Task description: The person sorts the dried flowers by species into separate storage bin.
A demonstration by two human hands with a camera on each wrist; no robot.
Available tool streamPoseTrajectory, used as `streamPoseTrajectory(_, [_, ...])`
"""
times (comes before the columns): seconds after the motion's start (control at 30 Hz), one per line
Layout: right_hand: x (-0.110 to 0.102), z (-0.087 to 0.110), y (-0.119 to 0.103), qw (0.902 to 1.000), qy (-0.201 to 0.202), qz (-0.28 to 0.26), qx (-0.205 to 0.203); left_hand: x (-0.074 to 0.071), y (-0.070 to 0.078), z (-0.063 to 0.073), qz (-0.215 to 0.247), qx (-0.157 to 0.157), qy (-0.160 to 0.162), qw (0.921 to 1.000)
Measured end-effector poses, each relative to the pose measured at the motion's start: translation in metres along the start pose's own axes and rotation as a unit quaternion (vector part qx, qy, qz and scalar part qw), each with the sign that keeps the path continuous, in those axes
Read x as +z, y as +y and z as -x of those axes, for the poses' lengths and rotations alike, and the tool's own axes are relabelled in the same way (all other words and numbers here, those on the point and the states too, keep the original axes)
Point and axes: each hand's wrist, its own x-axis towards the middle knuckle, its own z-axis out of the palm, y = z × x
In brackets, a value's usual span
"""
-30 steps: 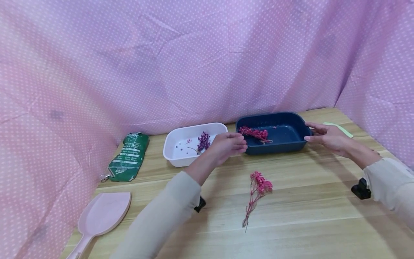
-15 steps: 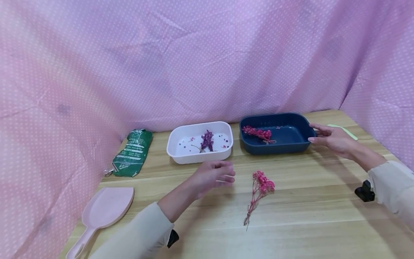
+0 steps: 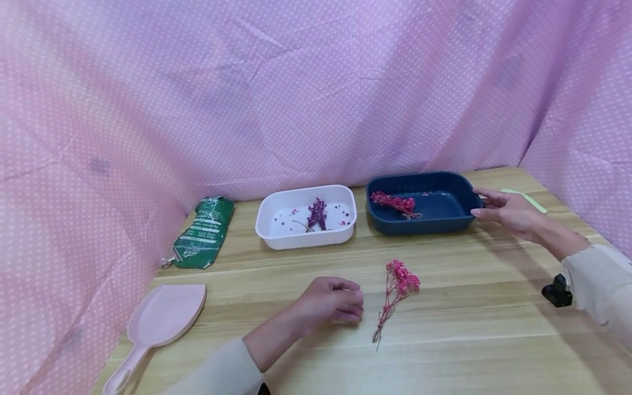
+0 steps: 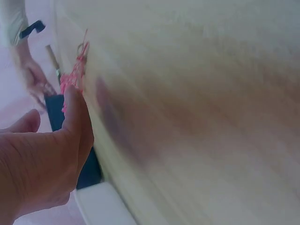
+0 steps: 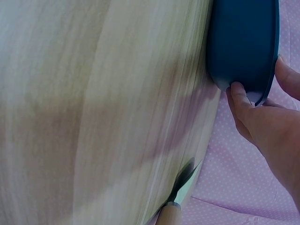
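A dark blue tray (image 3: pixel 419 226) holds a bunch of dried pink flowers (image 3: pixel 395 203) at its left end. My right hand (image 3: pixel 511 214) grips the tray's right end, thumb and fingers astride it; in the right wrist view the fingers (image 5: pixel 241 98) press low on that end. Low over the table, my left hand (image 3: pixel 331 302) holds nothing, its fingers loosely bent. Just right of its fingertips lies a sprig of pink flowers (image 3: pixel 402 278) with bare stems towards the front. Beside the blue tray stands a white tray (image 3: pixel 308 240) with purple flowers (image 3: pixel 317 214) and scattered petals.
At the left lie a pink dustpan-shaped scoop (image 3: pixel 165 312) and a green printed packet (image 3: pixel 204 233). Behind the right hand is a pale green blade (image 3: pixel 525 200), with a wooden handle (image 5: pixel 168 216) in the right wrist view. Dotted pink cloth (image 3: pixel 306 109) hangs behind the table.
My left hand has left the blue tray's left end and come down towards the front, beside the loose pink sprig. My right hand stays at the tray's right end.
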Motion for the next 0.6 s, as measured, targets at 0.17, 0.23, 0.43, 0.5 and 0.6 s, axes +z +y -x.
streamPoseTrajectory(0.17, [0.000,0.000,0.000,1.0000,0.003,0.004,-0.002,0.014,-0.006,-0.007,-0.021,-0.005,0.008,0.9997])
streamPoseTrajectory(0.23, [-0.001,0.001,0.000,0.9999,0.004,0.009,-0.004,0.021,-0.006,-0.010,-0.049,-0.007,0.020,0.9986])
streamPoseTrajectory(0.43, [-0.002,0.001,0.000,0.9998,0.003,0.019,-0.004,0.041,-0.008,-0.017,-0.213,0.023,0.069,0.9744])
streamPoseTrajectory(0.5, [-0.002,0.000,-0.001,0.9998,0.004,0.017,-0.005,0.046,-0.011,-0.018,-0.275,0.051,0.079,0.9569])
streamPoseTrajectory(0.6, [-0.001,0.000,-0.001,0.9997,0.007,0.019,-0.010,0.051,-0.014,-0.020,-0.348,0.102,0.085,0.9279])
